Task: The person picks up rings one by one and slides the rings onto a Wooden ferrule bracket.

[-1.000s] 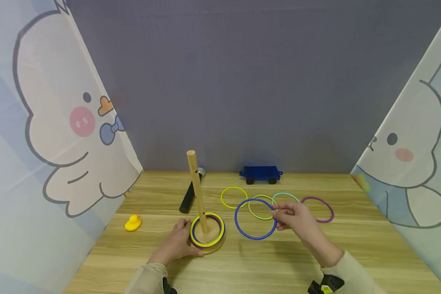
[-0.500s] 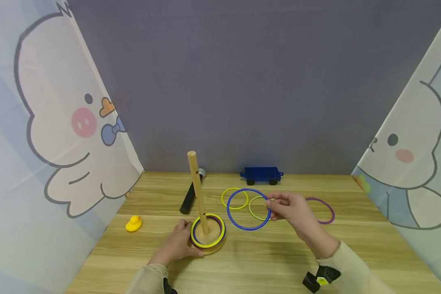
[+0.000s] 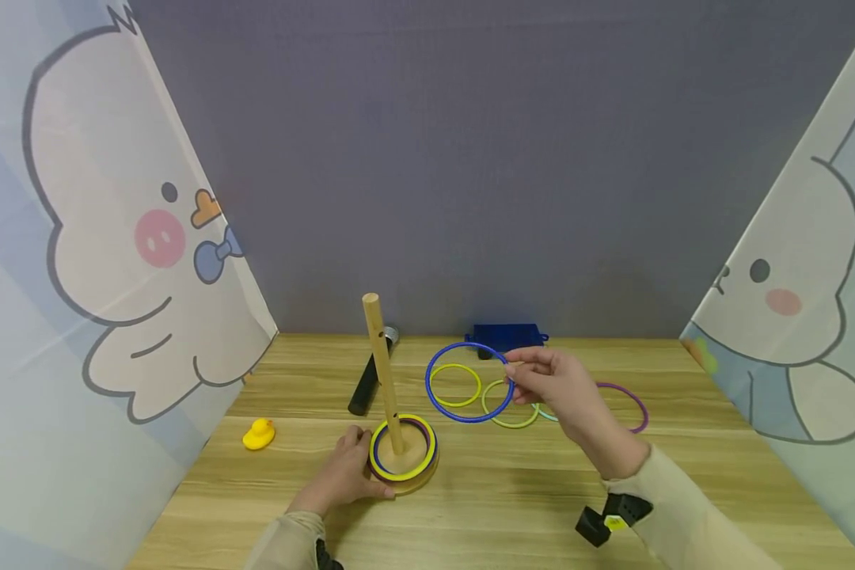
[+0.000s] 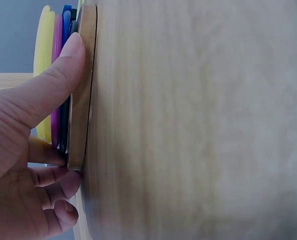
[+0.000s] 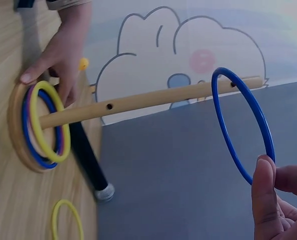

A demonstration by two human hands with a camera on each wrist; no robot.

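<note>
My left hand grips the round wooden base of an upright peg stand, thumb on its near edge and fingers round the side. Around the foot of the wooden peg lie stacked rings, a yellow ring on top with purple and blue below. Raised above the table, a blue ring is pinched at its edge between the thumb and fingers of my right hand. That ring is right of the peg in the head view, apart from it as far as I can see.
Yellow, light green and purple rings lie on the table, with a light blue one mostly behind my right hand. Behind are a black-handled, silver-headed object and a blue toy wagon. A yellow duck sits left.
My right hand has lifted the blue ring and carried it leftward, towards the peg. The left hand and the stand have stayed in place.
</note>
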